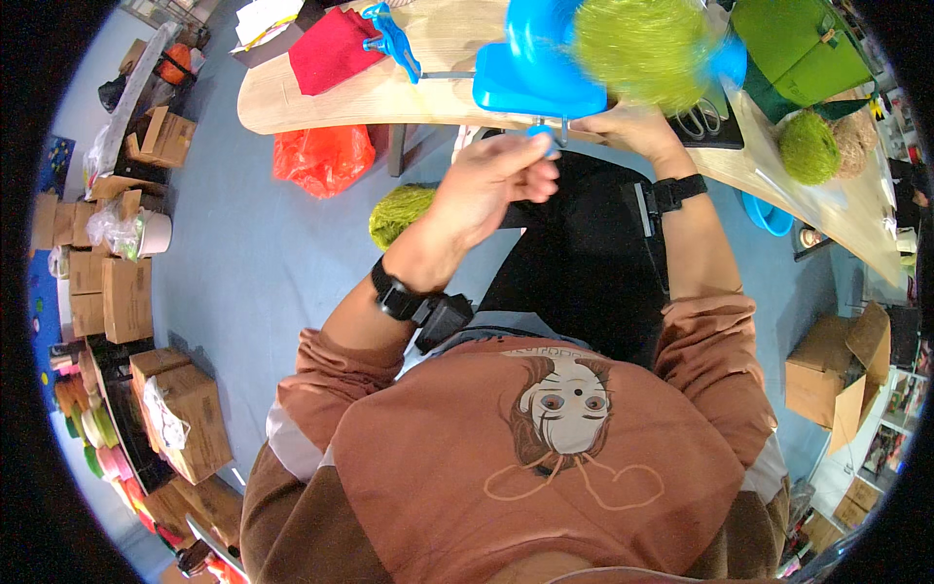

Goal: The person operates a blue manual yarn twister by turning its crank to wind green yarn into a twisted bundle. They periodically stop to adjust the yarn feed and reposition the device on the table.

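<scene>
A blue yarn winder (540,80) stands at the table's near edge, its upper part blurred. On its right side sits a yellow-green ball of fuzzy yarn (642,55), also blurred. Just below the winder's base, my left hand (485,182) pinches a small blue knob (541,133) between thumb and fingers. Metal rods show beside that knob. My right hand (635,131) is at the table edge under the yarn ball, fingertips towards the winder's base; the ball and base partly hide its grip. A metal arm runs left from the base to a blue yarn guide (394,42).
Red cloth (332,51) lies on the wooden table (328,108), left. Scissors (700,120), a green bag (803,51) and a green yarn ball (808,147) are to the right. Below are a red plastic bag (325,160) and more green yarn (400,215).
</scene>
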The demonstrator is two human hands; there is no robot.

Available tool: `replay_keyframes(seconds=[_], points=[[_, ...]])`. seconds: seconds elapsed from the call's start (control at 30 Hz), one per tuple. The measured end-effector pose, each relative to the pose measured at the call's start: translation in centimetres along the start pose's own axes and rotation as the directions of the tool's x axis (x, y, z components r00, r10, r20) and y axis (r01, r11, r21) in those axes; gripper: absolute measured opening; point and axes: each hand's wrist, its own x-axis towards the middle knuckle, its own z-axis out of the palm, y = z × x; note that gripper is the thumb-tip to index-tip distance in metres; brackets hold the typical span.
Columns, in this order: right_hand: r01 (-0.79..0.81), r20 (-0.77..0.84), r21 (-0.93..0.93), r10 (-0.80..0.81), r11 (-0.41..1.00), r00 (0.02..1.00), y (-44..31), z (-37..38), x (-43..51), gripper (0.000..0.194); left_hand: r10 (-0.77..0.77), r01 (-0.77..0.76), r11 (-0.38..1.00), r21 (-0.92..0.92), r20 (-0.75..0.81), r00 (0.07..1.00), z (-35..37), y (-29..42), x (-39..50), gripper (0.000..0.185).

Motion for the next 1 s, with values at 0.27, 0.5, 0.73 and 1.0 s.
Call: replay_keyframes(seconds=[0.27, 0.5, 0.73, 1.0], points=[[-0.063, 0.060, 0.088, 0.057, 0.994, 0.997, -0.5, -0.3, -0.1, 0.069, -0.253, 0.262, 0.964, -0.051, 0.146, 0.956, 3.9, -5.7, 4.9, 0.034], [-0.156, 0.082, 0.297, 0.138, 0.942, 0.987, -0.5, -0.1, -0.2, 0.081, -0.233, 0.237, 0.971, 0.018, -0.113, 0.966, -2.6, -7.0, 2.7, 0.030], [0.013, -0.003, 0.126, -0.013, 0.992, 1.000, -0.2, -0.2, 0.1, 0.088, -0.021, 0.022, 1.000, 0.020, -0.071, 0.997, -1.8, -0.4, -0.5, 0.029], [-0.016, 0.032, 0.086, 0.013, 0.996, 0.999, -0.7, -0.4, -0.3, 0.079, -0.196, 0.213, 0.973, -0.094, 0.164, 0.967, 4.4, -4.7, 4.6, 0.025]])
